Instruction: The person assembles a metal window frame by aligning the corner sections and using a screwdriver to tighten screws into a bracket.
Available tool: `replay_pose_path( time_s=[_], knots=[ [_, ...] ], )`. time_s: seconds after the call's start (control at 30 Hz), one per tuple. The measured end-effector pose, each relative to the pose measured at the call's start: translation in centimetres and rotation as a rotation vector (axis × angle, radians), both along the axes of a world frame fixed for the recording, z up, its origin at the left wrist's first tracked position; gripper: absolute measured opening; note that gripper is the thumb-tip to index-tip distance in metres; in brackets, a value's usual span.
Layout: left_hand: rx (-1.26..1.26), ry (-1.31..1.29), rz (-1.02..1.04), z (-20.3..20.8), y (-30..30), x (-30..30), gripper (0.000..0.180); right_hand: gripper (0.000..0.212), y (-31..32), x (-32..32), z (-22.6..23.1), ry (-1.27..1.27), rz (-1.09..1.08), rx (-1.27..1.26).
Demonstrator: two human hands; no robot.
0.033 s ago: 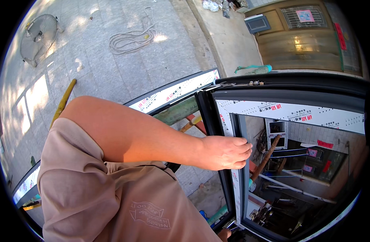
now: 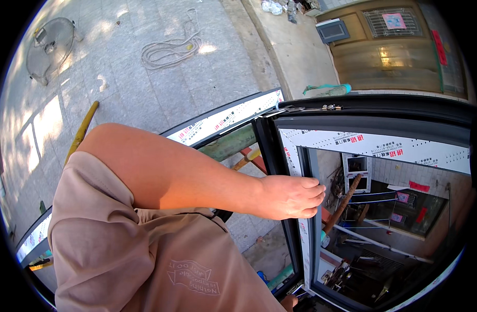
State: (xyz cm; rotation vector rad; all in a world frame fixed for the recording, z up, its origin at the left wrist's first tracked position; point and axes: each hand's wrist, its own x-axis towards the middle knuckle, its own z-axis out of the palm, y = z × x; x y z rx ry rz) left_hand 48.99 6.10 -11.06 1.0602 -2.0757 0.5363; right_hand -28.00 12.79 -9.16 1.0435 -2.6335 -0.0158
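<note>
Dark window sash lay right under left hand, nearer of two; its left stile ran near-to-far, crosswise to forearm. Fingers clamped over stile, tips toward sash's middle. Right hand, apparently, only sliver just outside sash's near-left corner; cannot tell its grip. Containers: teal-ended bundle beyond sash, contents unseen. Farther left of sash: coiled rope, round fan, paved floor.
</note>
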Motion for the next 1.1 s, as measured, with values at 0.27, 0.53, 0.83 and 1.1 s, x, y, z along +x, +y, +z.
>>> replay_pose_path(
  time_s=[0.27, 0.53, 0.83, 1.1],
  knots=[
    [0.016, 0.021, -0.001, 0.07, 0.07, -0.23, 0.046, 0.048, -0.22, 0.20, 0.05, 0.004, 0.005, -0.003],
    [0.038, -0.022, 0.020, 0.42, 0.30, -0.09, 0.048, 0.048, -0.21, 0.13, -0.05, 0.000, 0.001, -0.005],
    [0.039, -0.031, 0.014, 0.51, 0.26, 0.01, 0.048, 0.047, -0.34, -0.09, -0.31, -0.004, -0.008, -0.001],
    [0.020, -0.010, 0.022, 0.26, 0.24, -0.08, 0.046, 0.046, -0.07, -0.28, -0.54, -0.007, -0.013, -0.002]
  ],
)
